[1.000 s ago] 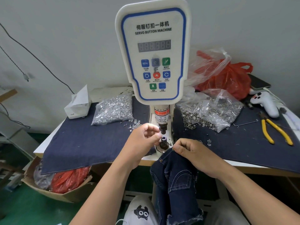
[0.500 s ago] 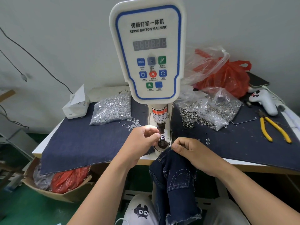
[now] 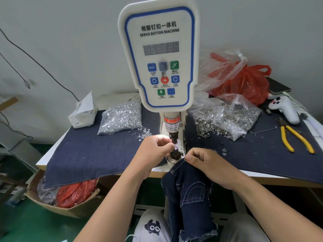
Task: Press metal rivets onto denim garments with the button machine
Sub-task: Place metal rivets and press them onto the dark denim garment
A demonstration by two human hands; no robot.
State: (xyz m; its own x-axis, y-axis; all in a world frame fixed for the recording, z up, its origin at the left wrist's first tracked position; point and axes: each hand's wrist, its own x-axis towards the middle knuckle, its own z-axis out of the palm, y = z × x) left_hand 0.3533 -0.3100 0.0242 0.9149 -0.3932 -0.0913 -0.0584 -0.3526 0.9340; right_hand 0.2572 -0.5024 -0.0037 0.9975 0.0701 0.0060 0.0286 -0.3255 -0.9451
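Observation:
The white servo button machine stands at the table's front middle, with its black punch above the lower die. My left hand pinches a small metal rivet at the top of the die, fingertips between punch and die. Just right of the die, my right hand grips the top edge of a dark denim garment. The garment hangs from the table edge down over my lap.
A clear bag of silver rivets lies left of the machine, with loose ones nearby. A bag of ring-shaped parts lies right. Yellow pliers, a white controller, a red bag and a tissue box are on the denim-covered table.
My left fingertips have stayed at the die, shifting slightly as they hold the rivet there. My right hand keeps its grip on the denim beside the die.

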